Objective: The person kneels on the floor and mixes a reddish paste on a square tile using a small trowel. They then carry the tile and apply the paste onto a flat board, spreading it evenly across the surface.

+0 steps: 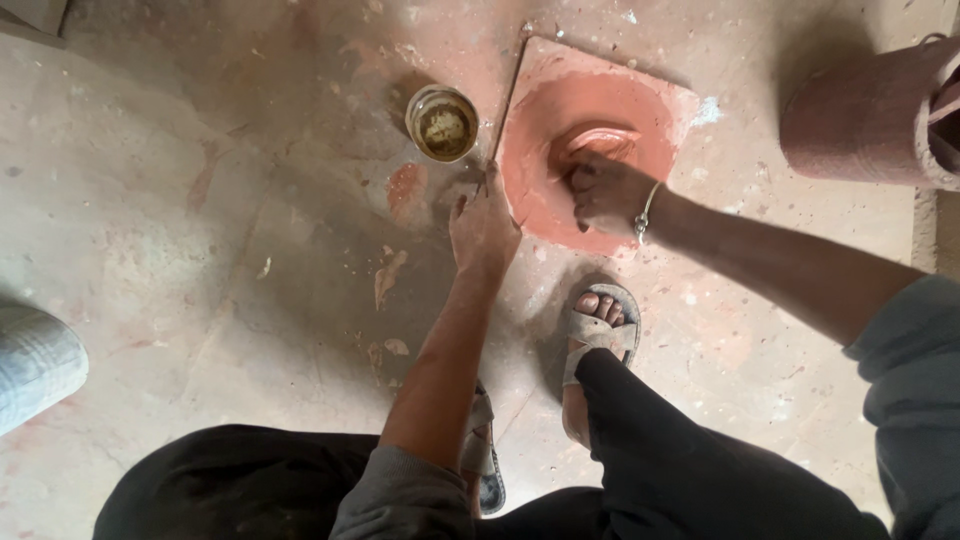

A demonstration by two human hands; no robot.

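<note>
Clay, wet and reddish-orange, lies spread in a smooth round patch on a flat square slab (655, 100) that sits on the dusty floor (200, 200). The right hand (605, 190) rests in the middle of that patch, its fingers curled down into a soft clay lump, so it looks like it is pressing or shaping it; a thin metal bangle (645, 212) circles the wrist. A raised clay lip (605, 138) curves just past the fingertips. The left hand (485, 228) lies against the slab's near left edge with its fingers bent, maybe to keep the slab from sliding. I cannot tell for sure if it grips anything, though a thin dark stick (505, 105) runs along that edge just beyond its fingers. A little past the left fingers, not touching them, stands a small round glass jar (442, 122) with brownish muddy stuff inside, close enough to reach. The floor is rough, pale and stained pink. Below the hands, a foot in a grey sandal (598, 335) is planted flat, probably for balance while squatting.
</note>
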